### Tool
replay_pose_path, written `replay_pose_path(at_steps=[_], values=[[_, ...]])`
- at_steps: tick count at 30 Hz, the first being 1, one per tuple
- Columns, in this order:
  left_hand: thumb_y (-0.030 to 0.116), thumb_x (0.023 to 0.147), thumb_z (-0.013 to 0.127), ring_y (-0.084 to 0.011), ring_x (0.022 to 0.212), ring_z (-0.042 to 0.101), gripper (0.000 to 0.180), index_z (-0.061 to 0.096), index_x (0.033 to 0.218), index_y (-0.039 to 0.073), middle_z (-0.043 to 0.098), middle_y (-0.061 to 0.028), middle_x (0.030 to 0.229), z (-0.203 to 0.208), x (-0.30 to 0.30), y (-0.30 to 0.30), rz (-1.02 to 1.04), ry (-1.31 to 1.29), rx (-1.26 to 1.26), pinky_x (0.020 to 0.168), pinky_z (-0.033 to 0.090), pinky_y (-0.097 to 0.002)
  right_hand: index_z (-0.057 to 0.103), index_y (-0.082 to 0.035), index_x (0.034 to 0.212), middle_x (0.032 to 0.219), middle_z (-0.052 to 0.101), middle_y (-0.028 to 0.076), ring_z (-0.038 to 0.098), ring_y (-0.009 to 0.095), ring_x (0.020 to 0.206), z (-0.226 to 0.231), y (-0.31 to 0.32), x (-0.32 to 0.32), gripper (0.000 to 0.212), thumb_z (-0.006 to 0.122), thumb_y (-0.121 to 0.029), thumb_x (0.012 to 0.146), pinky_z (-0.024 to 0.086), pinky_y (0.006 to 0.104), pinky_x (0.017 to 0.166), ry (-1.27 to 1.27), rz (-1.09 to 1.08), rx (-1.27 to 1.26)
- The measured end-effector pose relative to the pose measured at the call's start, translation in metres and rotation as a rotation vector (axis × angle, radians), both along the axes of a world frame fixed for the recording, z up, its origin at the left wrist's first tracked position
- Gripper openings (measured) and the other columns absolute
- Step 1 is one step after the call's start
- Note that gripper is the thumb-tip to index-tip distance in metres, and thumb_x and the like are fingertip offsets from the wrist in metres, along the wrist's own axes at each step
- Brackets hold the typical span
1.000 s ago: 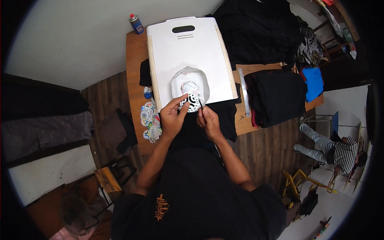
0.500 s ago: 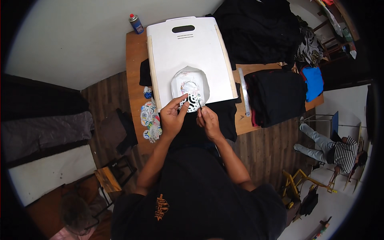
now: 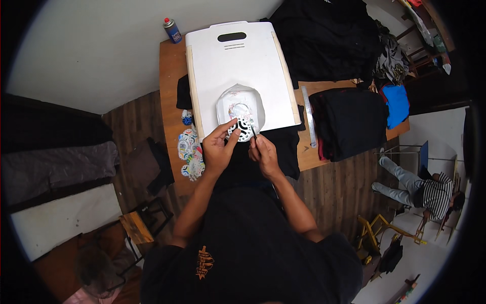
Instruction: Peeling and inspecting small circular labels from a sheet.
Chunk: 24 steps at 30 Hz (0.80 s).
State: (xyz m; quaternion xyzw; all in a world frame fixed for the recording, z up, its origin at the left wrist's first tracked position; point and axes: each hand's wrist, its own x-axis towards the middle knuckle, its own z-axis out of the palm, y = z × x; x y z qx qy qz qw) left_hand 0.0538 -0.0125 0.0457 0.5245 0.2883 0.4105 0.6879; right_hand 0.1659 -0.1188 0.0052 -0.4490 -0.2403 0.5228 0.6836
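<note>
Your left hand [image 3: 217, 151] pinches the patterned disc [image 3: 244, 133] at its fingertips; just right of it, your right hand [image 3: 265, 156] grips a thin dark tool [image 3: 254, 133]. Pinch steadily and guide the tool lightly, clear of your left fingers.

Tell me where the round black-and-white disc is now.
Near the head view's centre, the disc sits in the left hand, beside the right hand, at the lower edge of the white rectangular board.

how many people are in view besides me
2: a person in a striped top at the right, and a person in pink at the lower left, partly cut off. Others may be hidden.
</note>
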Motion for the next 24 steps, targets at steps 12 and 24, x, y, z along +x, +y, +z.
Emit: replay_pose_path(at_steps=[12, 24], values=[[-0.005, 0.092, 0.062, -0.0144, 0.103, 0.063, 0.035, 0.057, 0.126, -0.011, 0.066, -0.0159, 0.115, -0.0012, 0.0007, 0.0012, -0.002, 0.008, 0.024, 0.09, 0.05, -0.0242, 0.05, -0.006, 0.089, 0.058, 0.033, -0.005, 0.028, 0.006, 0.05, 0.0016, 0.0024, -0.0002, 0.034, 0.04, -0.033, 0.107, 0.026, 0.0231, 0.049, -0.011, -0.025, 0.007], [-0.008, 0.09, 0.064, -0.0164, 0.107, 0.062, 0.033, 0.06, 0.123, -0.01, 0.065, -0.0162, 0.116, 0.001, 0.0012, 0.0005, -0.006, 0.001, -0.043, 0.095, 0.049, -0.0262, 0.05, -0.006, 0.089, 0.058, 0.033, -0.005, 0.027, 0.005, 0.05, -0.0003, 0.0022, 0.0004, 0.035, 0.041, -0.034, 0.107, 0.025, 0.0234, 0.049, -0.014, -0.009, 0.016]])
